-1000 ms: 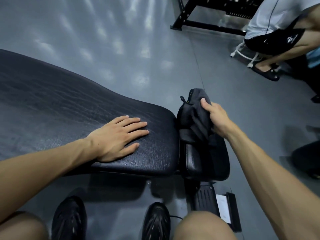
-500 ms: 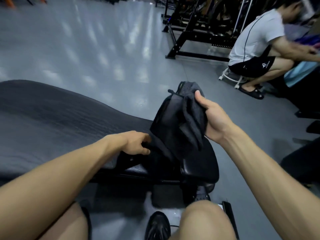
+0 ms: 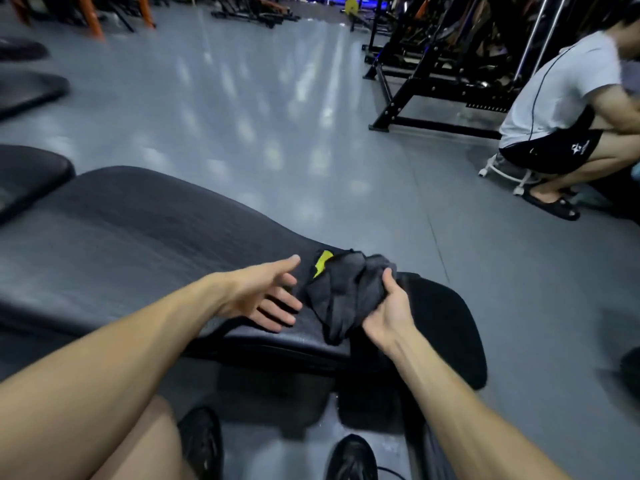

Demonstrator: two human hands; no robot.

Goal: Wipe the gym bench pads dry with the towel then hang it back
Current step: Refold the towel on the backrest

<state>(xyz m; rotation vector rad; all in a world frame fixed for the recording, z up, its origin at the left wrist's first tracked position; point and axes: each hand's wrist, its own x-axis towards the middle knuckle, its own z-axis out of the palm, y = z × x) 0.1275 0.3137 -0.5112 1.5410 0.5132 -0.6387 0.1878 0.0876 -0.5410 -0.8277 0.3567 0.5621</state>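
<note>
Towel [image 3: 341,294] with unreadable yellow label [image 3: 322,263]

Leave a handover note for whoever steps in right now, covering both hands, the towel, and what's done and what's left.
Right hand: shut on the bunched dark towel, holding it over the gap between the long bench pad and the small seat pad.
Left hand: open, empty, fingers spread above the long bench pad beside the towel.
Done: cannot tell from this view how much of either pad is dry.
Left: finish any wiping, then hang the towel back; no hanging spot is in view.
</note>
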